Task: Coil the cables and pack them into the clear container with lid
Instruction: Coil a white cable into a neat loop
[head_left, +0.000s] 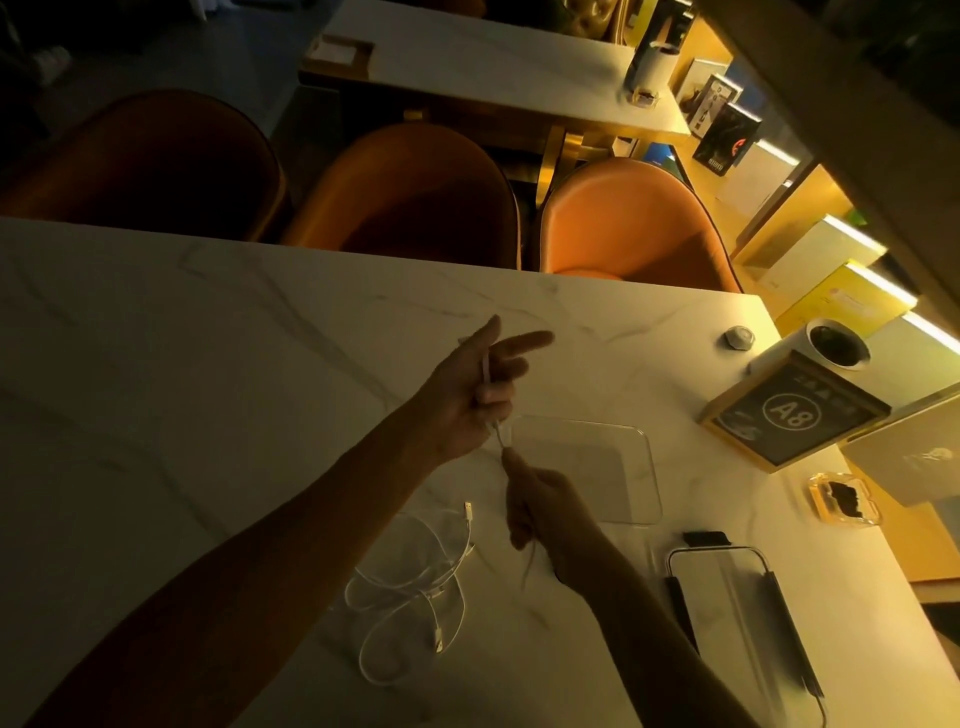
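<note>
Above clear container (631, 467): left hand (470, 400) pinches white cable (488, 382), forefingers splayed; right hand (545, 506) grips its run (dim light). Wind even loops, keep tension light
</note>
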